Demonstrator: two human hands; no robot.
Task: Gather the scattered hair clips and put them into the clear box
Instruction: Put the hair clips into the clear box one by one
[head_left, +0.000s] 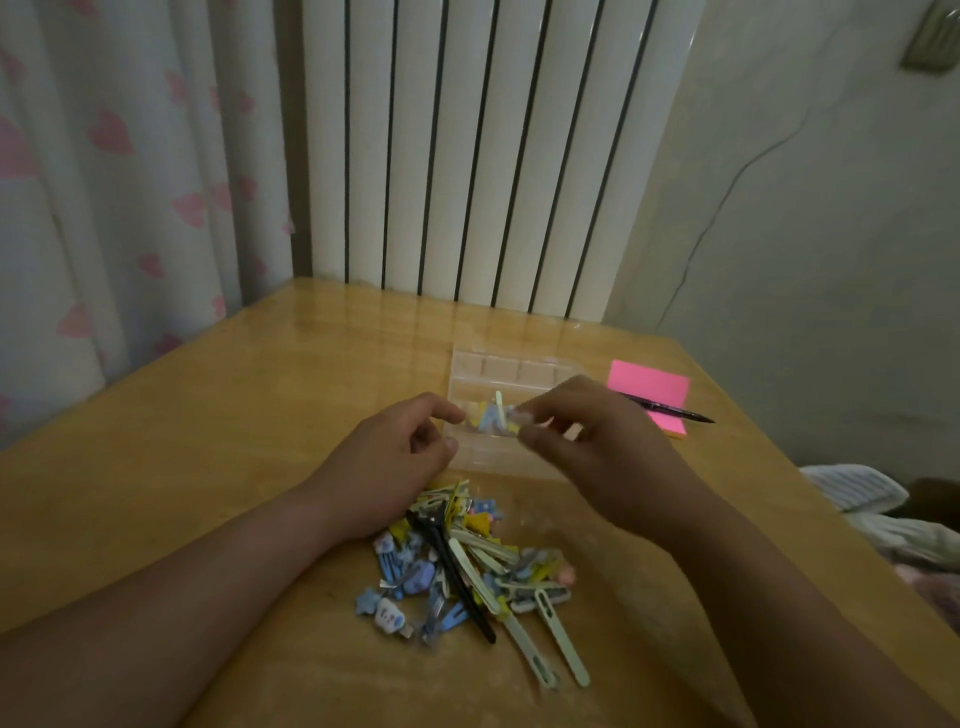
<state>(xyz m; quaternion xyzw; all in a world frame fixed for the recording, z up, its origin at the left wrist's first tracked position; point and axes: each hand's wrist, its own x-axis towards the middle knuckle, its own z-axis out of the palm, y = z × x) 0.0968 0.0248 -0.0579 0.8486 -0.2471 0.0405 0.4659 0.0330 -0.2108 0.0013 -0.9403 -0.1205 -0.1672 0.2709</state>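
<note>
A pile of several hair clips (457, 561) in blue, yellow, pale green and black lies on the wooden table in front of me. Behind it stands the clear box (498, 369), with a few clips (491, 415) inside. My right hand (597, 441) hovers over the box and pinches a small pale hair clip (513, 417) between thumb and forefinger. My left hand (395, 457) rests at the box's left edge with its fingers loosely curled. Its fingertips reach the box wall and I see nothing held in them.
A pink sticky-note pad (652, 387) with a black pen (670, 412) across it lies right of the box. A white radiator (467, 156) stands behind the table, a heart-print curtain (119, 182) to the left, and bedding (878, 514) past the table's right edge.
</note>
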